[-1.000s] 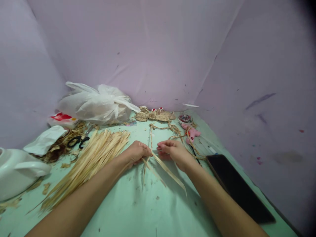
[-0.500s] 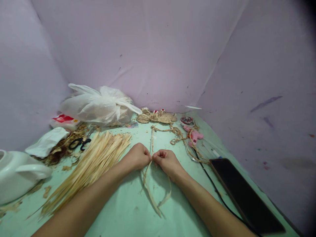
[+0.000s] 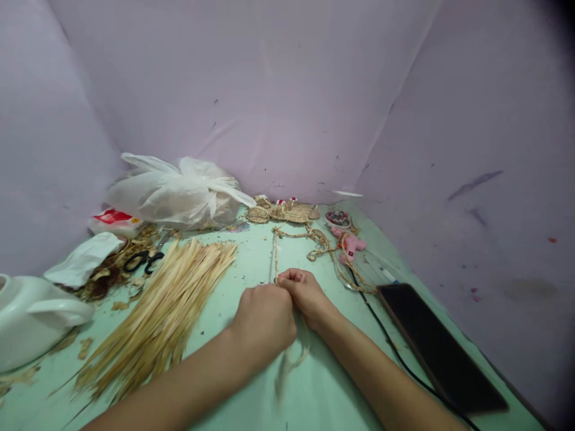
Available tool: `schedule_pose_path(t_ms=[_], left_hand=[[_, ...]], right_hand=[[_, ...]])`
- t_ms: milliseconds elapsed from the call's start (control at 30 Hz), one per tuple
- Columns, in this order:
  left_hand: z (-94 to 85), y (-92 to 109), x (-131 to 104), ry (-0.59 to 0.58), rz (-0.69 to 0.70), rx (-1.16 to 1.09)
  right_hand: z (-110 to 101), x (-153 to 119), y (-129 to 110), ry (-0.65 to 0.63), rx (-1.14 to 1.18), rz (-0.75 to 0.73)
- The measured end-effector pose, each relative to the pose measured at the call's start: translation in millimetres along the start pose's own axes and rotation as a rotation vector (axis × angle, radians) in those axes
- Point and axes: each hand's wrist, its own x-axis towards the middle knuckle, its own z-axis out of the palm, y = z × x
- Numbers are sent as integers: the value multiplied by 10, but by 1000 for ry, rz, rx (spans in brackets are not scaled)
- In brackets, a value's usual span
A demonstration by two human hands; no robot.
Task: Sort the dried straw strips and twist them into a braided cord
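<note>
1. Middle of the desk (image 3: 332, 395), there's a braided straw cord (image 3: 275, 257): it heads from the hands toward the back edge, turns right and ends up in loose loops near a pink glue gun (image 3: 353, 245).
2. Right hand (image 3: 305, 293) has the near end of that cord pinched between thumb and fingertips.
3. Left hand (image 3: 265, 314) is just in front, back of the hand up, a bit blurry. Fingers are hidden, so can't tell if it's gripping anything.
4. Loose strands (image 3: 283, 377) dangle below both hands, also blurred.
5. Toward the left edge: a fat bundle of dry strips (image 3: 166, 305), black-handled scissors (image 3: 144, 261) beside it, plus a white pitcher (image 3: 36, 317).
6. Back edge: white plastic bag (image 3: 179, 191) on the left, woven pieces (image 3: 291, 212) right of it.
7. Along the right edge lies a flat dark slab (image 3: 442, 347), black cable (image 3: 381, 329) running down its left side.
</note>
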Motion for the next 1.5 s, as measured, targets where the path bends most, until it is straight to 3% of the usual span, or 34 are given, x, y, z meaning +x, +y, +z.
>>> schedule_pose_path(t_ms=[67,133,233,300,367,533,633,767,833,933,1033,1200,1333,1433,1500], left_hand=[[-152,-41,100,114,-12,30],[-269,-96,207,153,-122,-152],[-281,-195,328,-92,-328,-587],[-213,-257,372,-307,-356,-792],[-153,-297,390,-403,-342,-865],[-156,-301,381,-275,-244,-675],[-138,-302,391,-186,-215,-457],[-42,-335,419,-27,-98,-239],[-3,-346,421,-1,-73,-224],[25,-344,410,-10,-98,-274],[25,-320,391,-15,-151,-364],[-54,-246,341,-85,-261,-570],[-149,-249,342,-149,-220,-553],[-198,-291,368,-175,-208,-525],[-221,-313,380,-202,-215,-555]], right_hand=[[-12,-5,-16,1,-39,-3],[-22,-13,-34,-16,-85,-3],[-26,-24,-51,-60,-60,-3],[-29,-26,-57,-95,11,-8],[-41,-23,-67,-132,34,-6],[-105,26,-78,-195,-160,-19],[-136,73,-20,-172,-330,-146],[-135,20,11,-53,-793,-359],[-110,-69,-43,20,-1014,-421],[-46,-225,-168,123,-1253,-397],[36,-352,-247,106,-1387,-338],[193,-498,-193,-54,-1500,-362],[207,-568,-225,-142,-1520,-371],[70,-514,-346,-199,-1384,-348],[-46,-410,-411,-89,-1127,-349]])
